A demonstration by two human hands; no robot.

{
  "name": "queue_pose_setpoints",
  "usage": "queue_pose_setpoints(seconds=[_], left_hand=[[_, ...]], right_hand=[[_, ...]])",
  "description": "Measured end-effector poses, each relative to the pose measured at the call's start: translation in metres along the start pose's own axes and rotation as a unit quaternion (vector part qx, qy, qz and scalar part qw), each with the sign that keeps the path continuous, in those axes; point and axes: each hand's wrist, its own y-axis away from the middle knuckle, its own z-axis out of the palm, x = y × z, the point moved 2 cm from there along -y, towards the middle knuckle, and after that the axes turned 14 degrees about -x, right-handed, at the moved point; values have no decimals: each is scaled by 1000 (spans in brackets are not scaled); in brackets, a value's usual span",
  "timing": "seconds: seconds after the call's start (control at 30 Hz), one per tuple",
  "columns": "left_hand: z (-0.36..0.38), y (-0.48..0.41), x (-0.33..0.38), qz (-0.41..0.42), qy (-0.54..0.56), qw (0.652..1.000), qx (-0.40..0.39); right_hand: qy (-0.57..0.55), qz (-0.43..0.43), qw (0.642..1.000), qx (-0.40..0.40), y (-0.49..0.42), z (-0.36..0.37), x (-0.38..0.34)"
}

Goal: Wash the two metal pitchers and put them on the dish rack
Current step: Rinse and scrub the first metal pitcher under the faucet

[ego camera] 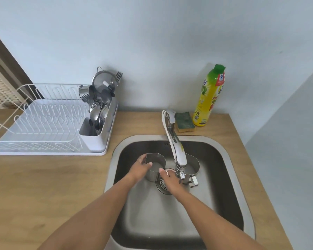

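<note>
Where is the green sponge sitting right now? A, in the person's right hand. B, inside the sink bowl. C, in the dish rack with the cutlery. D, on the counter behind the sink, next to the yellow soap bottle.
D: the green sponge lies on the wooden counter behind the sink, just left of the yellow soap bottle, and neither hand is touching it.
</note>
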Motion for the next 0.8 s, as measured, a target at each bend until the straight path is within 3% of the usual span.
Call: queue_pose_setpoints(seconds=[0.17, 0.4, 0.63, 0.8], left_hand=[[3, 6, -5, -9, 21, 1000, -10], [8, 36, -1, 14, 50, 998, -37], [-9, 54, 45, 96, -97, 991, 7], [-13, 39, 106, 178, -247, 948, 92]], right_hand=[[-40, -13, 999, 34, -11, 1, 7], [-51, -113, 992, 35, 17, -13, 4], [-40, -97, 994, 12, 46, -37, 20], [-17, -124, 992, 15, 69, -45, 23]])
